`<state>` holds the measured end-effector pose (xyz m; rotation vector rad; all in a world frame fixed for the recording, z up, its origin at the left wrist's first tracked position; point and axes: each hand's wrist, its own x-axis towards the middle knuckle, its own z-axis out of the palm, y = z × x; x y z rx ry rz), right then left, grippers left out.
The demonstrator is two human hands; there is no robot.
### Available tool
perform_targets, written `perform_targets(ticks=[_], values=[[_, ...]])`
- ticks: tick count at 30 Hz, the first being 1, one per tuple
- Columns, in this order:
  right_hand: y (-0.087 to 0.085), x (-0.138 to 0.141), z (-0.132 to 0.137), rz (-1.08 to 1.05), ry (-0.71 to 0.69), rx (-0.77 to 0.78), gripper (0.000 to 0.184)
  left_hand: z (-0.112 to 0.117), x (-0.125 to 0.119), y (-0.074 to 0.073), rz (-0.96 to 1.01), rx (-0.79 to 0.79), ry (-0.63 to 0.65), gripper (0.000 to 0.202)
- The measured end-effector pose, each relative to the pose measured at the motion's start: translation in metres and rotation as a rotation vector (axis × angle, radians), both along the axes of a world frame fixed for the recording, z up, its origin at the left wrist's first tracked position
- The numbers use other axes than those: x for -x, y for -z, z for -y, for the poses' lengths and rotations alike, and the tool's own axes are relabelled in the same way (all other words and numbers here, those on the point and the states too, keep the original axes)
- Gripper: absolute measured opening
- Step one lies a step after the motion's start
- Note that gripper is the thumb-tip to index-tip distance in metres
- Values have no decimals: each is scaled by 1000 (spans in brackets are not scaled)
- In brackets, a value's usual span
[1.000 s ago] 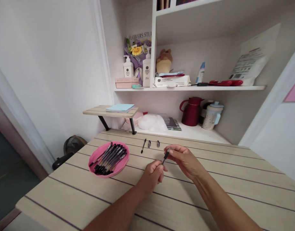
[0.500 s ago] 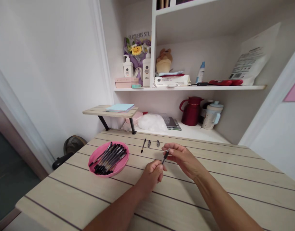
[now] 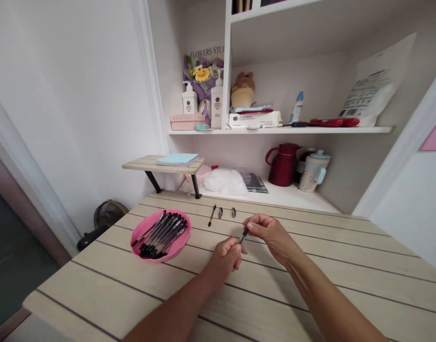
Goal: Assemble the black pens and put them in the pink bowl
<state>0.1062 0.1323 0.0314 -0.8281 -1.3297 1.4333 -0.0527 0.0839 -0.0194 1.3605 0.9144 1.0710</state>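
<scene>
Both my hands hold one black pen [image 3: 243, 235] just above the wooden table [image 3: 310, 266]. My left hand [image 3: 225, 259] is closed round its lower end. My right hand [image 3: 271, 236] pinches its upper end with fingers curled. To the left lies a pink tray [image 3: 141, 227] with several black pens in it. Beyond my hands, a thin pen refill [image 3: 212, 215] and two small dark pen parts [image 3: 220, 212] lie on the table.
A low wooden riser [image 3: 146, 166] with blue paper stands at the table's back left. Behind it, a shelf holds a red jug [image 3: 282, 165], a pale cup [image 3: 313, 171] and a white bag. A fan sits on the floor at left.
My right hand's fingers have closed down over the pen's upper end, covering more of it. My left hand has stayed in place.
</scene>
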Motion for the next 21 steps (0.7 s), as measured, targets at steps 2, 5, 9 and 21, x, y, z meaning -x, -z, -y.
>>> perform_targets(ticks=[2, 5, 9, 21], values=[[0, 0, 0, -15, -43, 18, 25, 0, 0, 0, -1, 3, -1, 29], [0, 0, 0, -32, -40, 19, 26, -1, 1, 0, -6, 3, 8, 28], [1, -1, -2, 12, 22, -26, 25, -2, 1, 1, 1, 3, 6, 28], [6, 1, -3, 21, 48, -38, 24, 0, 0, -1, 6, 18, -10, 27]])
